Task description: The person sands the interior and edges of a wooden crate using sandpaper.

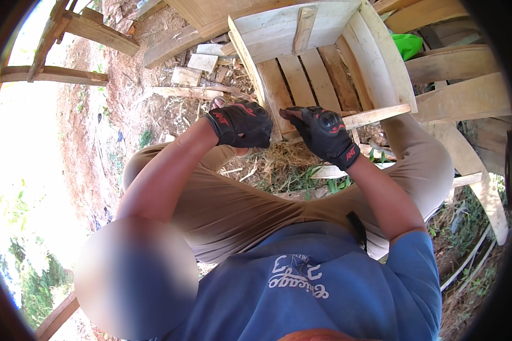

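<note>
A slatted wooden crate (pixel 293 71) with pale side boards lies between my knees, its inside facing up. My left hand (pixel 243 124), in a black glove with red marks, is closed at the crate's near left corner, against the left side board. Its fingertips are mostly hidden behind the glove. My right hand (pixel 323 133), gloved alike, lies across the near board (pixel 378 115). Its fingers point left toward the same corner and are pressed together. What they pinch, if anything, is too small to make out.
Wooden planks (pixel 455 65) are stacked at the right, with a bright green thing (pixel 406 45) by the crate. Wood offcuts (pixel 202 62) litter the soil to the left. A timber frame (pixel 88 34) stands far left. Shavings and grass (pixel 281 167) lie between my legs.
</note>
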Demonstrator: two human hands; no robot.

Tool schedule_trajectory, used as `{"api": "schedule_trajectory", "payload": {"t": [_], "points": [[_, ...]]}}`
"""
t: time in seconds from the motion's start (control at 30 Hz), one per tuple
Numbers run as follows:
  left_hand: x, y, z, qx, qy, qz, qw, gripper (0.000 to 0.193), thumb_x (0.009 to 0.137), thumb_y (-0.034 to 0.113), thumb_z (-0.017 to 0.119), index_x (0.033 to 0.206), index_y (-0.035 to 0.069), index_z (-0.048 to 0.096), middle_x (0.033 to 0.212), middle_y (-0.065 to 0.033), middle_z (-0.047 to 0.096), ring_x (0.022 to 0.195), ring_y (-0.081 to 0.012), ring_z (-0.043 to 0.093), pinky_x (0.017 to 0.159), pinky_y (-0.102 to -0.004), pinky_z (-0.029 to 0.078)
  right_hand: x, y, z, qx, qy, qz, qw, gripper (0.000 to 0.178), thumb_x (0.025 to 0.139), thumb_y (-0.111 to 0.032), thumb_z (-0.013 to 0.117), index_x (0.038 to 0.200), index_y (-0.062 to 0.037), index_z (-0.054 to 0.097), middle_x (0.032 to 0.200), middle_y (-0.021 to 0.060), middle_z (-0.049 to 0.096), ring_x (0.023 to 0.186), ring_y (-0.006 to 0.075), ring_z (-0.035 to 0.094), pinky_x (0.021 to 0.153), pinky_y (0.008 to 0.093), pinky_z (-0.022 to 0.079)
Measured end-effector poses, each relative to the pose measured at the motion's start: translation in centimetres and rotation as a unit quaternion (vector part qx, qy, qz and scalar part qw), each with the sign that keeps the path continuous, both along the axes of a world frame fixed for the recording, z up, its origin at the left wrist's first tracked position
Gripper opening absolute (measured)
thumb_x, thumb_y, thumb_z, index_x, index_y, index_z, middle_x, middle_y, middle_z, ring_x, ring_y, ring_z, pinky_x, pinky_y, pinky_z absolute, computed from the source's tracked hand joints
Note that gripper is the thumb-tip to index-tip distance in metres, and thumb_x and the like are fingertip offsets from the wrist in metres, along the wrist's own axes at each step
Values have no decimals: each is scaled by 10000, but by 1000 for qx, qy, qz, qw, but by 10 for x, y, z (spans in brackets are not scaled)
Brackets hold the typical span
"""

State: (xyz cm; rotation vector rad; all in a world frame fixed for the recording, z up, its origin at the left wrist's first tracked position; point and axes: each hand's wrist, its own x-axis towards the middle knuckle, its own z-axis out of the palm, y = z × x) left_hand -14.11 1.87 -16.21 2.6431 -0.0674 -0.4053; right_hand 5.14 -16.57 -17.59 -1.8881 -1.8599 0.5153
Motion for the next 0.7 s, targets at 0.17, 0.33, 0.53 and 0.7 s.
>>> {"api": "schedule_trajectory", "payload": {"t": [0.17, 0.33, 0.53, 0.7], "points": [[-1, 7, -5, -6, -72, -96, 993, 213, 787, 317, 670, 871, 129, 726, 899, -105, 720, 873, -353, 696, 779, -466, 560, 1, -2, -10, 7, -34, 6, 999, 343, 968, -89, 593, 1291, -157, 682, 1112, 115, 745, 911, 341, 709, 775, 449, 559], [3, -6, 26, -39, 32, 28, 998, 188, 823, 317, 670, 848, 137, 721, 841, -97, 710, 819, -337, 698, 759, -450, 562, 2, -2, -9, 13, -39, -1, 999, 322, 971, -106, 587, 1275, -151, 685, 1103, 105, 744, 884, 343, 701, 757, 454, 556], [-2, -17, 18, -8, 43, 86, 995, 181, 802, 308, 689, 799, 129, 714, 777, -103, 688, 758, -334, 684, 723, -436, 550, 1, -3, -2, 55, -11, 1, 998, 310, 959, -126, 626, 1261, -154, 689, 1037, 131, 744, 864, 345, 702, 745, 463, 555], [-8, -21, 7, 59, -21, 74, 995, 177, 782, 288, 701, 774, 111, 702, 745, -125, 672, 713, -336, 664, 704, -445, 546, 2, -4, -8, 23, -18, -7, 1000, 295, 950, -138, 644, 1240, -153, 696, 1026, 139, 744, 878, 350, 706, 751, 477, 559]]}}
